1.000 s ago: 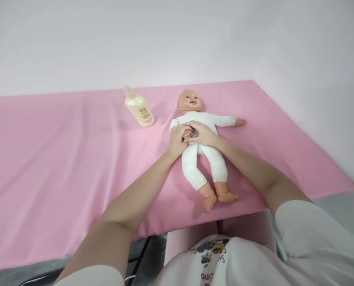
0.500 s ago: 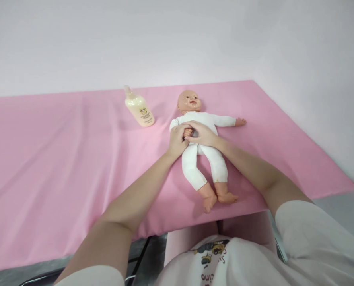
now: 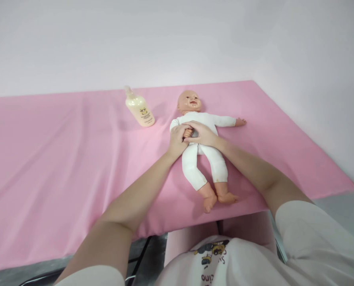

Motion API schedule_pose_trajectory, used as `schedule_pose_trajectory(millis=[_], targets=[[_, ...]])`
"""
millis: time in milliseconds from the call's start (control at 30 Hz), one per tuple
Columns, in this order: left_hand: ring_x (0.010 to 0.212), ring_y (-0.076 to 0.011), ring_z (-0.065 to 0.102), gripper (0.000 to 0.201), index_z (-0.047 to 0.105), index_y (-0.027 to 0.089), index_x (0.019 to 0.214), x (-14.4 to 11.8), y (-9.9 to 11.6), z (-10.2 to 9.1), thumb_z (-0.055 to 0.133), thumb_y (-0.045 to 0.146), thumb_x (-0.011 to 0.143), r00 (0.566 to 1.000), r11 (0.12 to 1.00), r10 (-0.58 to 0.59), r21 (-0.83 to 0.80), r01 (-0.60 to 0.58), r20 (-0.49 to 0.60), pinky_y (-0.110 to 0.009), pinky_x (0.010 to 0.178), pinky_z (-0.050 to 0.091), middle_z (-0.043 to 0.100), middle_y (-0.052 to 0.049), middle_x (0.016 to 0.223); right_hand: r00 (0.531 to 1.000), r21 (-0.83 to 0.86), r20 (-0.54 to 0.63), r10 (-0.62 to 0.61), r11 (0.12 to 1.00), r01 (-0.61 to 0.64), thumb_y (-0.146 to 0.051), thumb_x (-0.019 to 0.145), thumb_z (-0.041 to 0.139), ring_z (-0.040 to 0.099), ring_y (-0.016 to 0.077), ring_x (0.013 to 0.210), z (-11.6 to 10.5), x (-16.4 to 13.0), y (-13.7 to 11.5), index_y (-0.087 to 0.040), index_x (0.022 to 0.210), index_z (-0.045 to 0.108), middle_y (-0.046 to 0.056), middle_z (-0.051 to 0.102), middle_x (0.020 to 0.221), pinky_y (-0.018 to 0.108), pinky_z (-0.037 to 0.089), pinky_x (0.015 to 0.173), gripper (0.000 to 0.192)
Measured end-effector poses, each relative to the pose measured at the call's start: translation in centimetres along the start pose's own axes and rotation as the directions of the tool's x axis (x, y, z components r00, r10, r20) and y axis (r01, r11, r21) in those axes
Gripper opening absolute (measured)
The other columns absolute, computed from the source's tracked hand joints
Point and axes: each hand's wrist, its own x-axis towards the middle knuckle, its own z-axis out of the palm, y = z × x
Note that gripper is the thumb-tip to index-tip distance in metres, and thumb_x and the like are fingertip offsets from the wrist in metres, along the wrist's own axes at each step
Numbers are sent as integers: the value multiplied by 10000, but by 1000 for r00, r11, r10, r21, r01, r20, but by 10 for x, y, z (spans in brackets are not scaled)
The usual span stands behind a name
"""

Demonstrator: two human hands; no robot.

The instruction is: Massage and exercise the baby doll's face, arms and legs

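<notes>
A baby doll [image 3: 208, 159] in a white suit lies on its back on the pink sheet [image 3: 60, 159], head toward the wall. My left hand [image 3: 177, 140] is wrapped around the doll's near arm at the wrist, and the doll's small hand shows between my fingers. My right hand [image 3: 203, 134] rests on the doll's belly, its fingertips touching that same small hand. The doll's other arm stretches out to the right.
A cream lotion bottle [image 3: 139, 107] stands tilted on the sheet to the left of the doll's head. A pale wall runs behind and along the right side. The sheet's front edge is just before my body.
</notes>
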Motion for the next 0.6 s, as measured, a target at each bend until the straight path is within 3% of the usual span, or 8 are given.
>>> schedule_pose_trajectory(millis=[200, 600], targets=[[1053, -303, 694, 282, 622, 234, 1113, -1, 1, -1, 533, 337, 866, 1000, 1000, 10, 14, -10, -4, -499, 999, 525, 772, -104, 1113, 1000, -7, -3, -6, 1000, 6, -329, 844, 716, 651, 293, 1165, 0, -1, -2, -186, 1235, 680, 112, 717, 1217, 473, 507, 1087, 418], [1165, -308, 663, 450, 566, 209, 1308, -5, -7, 2, 445, 535, 1022, 991, 992, 123, 0, -123, -47, -500, 1044, 501, 725, -152, 1256, 999, 104, -53, -13, 994, 18, -404, 911, 665, 591, 302, 1385, 3, -2, 11, -161, 1423, 608, 151, 643, 1477, 487, 423, 1241, 569]])
